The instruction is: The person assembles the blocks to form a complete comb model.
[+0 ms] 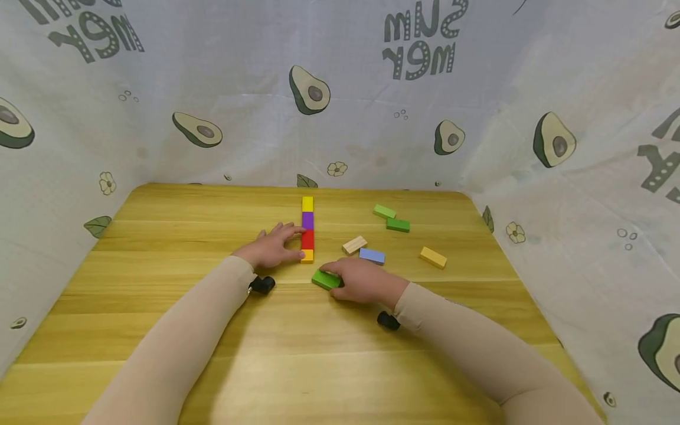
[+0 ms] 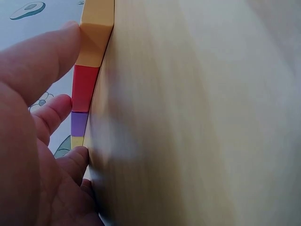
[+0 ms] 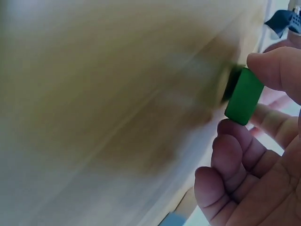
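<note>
- Block (image 1: 324, 280), green, just below centre frame, pinched between thumb and fingers of right hand (image 1: 363, 280)!
- Left hand (image 1: 270, 247) left of centre, fingers loosely extended, touching row of four blocks (image 1: 307, 239).
- Blue block (image 1: 372, 256) right of centre, beside wooden block (image 1: 354, 245).

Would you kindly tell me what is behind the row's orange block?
Behind the orange block lie a red block, purple block and yellow block; its far face is hidden against the red block.
</note>
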Demonstrator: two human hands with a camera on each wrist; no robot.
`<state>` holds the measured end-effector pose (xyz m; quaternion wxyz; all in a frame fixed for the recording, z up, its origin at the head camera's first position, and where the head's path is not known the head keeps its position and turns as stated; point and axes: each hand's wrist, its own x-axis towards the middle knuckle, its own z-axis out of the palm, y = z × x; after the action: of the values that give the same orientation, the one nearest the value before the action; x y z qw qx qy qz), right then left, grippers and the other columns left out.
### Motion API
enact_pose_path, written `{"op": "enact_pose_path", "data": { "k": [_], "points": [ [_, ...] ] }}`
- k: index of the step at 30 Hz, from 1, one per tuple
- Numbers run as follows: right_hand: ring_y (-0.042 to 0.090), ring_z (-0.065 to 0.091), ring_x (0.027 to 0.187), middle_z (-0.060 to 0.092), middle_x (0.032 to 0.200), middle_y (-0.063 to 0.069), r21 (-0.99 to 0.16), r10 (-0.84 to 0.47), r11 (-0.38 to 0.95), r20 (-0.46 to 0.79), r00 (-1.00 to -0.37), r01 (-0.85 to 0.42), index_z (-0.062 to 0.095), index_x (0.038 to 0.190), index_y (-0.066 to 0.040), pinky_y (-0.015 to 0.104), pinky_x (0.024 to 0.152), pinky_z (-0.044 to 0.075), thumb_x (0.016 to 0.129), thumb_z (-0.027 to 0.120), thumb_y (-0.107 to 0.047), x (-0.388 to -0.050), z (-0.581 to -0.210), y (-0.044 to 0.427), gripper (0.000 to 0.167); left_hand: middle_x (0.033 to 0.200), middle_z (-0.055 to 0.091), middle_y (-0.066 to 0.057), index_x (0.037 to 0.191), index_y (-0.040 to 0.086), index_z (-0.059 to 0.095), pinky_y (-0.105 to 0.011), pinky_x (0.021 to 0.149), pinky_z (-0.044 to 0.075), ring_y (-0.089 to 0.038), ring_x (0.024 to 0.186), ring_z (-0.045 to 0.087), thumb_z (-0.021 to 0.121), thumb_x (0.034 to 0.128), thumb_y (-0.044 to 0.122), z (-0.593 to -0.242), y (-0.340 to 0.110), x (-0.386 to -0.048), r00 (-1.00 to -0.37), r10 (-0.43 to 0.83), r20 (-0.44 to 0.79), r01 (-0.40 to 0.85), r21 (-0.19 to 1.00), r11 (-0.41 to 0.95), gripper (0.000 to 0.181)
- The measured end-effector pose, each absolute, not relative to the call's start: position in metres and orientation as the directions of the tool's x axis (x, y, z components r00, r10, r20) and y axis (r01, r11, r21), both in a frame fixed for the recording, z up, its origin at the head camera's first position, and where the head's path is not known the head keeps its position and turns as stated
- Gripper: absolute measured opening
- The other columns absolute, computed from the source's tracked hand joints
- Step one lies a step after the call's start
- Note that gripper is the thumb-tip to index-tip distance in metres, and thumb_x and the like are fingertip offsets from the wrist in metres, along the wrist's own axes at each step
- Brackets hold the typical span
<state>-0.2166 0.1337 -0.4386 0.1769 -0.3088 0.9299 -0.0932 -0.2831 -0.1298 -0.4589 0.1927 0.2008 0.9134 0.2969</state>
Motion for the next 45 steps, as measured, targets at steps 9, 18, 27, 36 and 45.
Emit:
{"op": "enact_pose_path", "data": {
  "k": [9,18,27,36,45],
  "points": [
    [0.016,0.057,0.097,0.066,0.127,-0.001,-0.277,-0.632,0.775,-0.312,-0.71,-0.568,0.043,0.162,-0.02,0.033,0.086,0.05,0.1,0.07,-0.038,-0.216,-0.442,0.118,0.071,0.177,0.015,-0.014,0.165,0.03,0.034,-0.068,0.128,-0.009,-0.041,0.165,-0.003,0.066,0.1008,0.05,-0.46,-0.13,-0.284,-0.842,0.488,-0.23,0.257,0.624,0.738,0.074],
    [0.01,0.055,0.081,0.061,0.087,-0.003,-0.379,-0.644,0.759,-0.317,-0.697,-0.529,0.042,0.161,-0.008,0.027,0.075,0.046,0.1,0.074,-0.036,-0.217,-0.44,0.117,0.074,0.178,0.015,-0.012,0.165,0.03,0.035,-0.068,0.128,-0.008,-0.04,0.165,-0.003,0.066,0.1009,0.05,-0.463,-0.129,-0.286,-0.84,0.493,-0.227,0.266,0.619,0.739,0.074],
    [0.007,0.051,0.069,0.059,0.077,-0.006,-0.329,-0.644,0.761,-0.27,-0.716,-0.56,0.052,0.151,-0.006,0.023,0.064,0.041,0.1,0.074,-0.039,-0.217,-0.44,0.11,0.065,0.178,0.015,-0.013,0.164,0.031,0.035,-0.068,0.128,-0.009,-0.039,0.165,-0.003,0.062,0.1036,0.048,-0.463,-0.13,-0.285,-0.844,0.486,-0.227,0.259,0.621,0.74,0.068],
    [0.007,0.05,0.065,0.058,0.073,-0.008,-0.308,-0.608,0.787,-0.237,-0.758,-0.535,0.051,0.156,-0.009,0.022,0.058,0.037,0.097,0.075,-0.044,-0.217,-0.442,0.11,0.073,0.178,0.015,-0.013,0.165,0.031,0.035,-0.068,0.128,-0.009,-0.039,0.165,-0.002,0.061,0.1047,0.047,-0.462,-0.129,-0.285,-0.844,0.488,-0.224,0.262,0.621,0.739,0.067],
    [0.007,0.049,0.063,0.057,0.072,-0.007,-0.318,-0.628,0.77,-0.222,-0.746,-0.553,0.053,0.156,-0.011,0.024,0.058,0.037,0.1,0.073,-0.041,-0.222,-0.443,0.11,0.067,0.178,0.015,-0.012,0.164,0.033,0.035,-0.067,0.129,-0.008,-0.038,0.166,-0.003,0.062,0.1032,0.048,-0.463,-0.131,-0.285,-0.848,0.475,-0.237,0.249,0.612,0.751,0.069]
  ]
}}
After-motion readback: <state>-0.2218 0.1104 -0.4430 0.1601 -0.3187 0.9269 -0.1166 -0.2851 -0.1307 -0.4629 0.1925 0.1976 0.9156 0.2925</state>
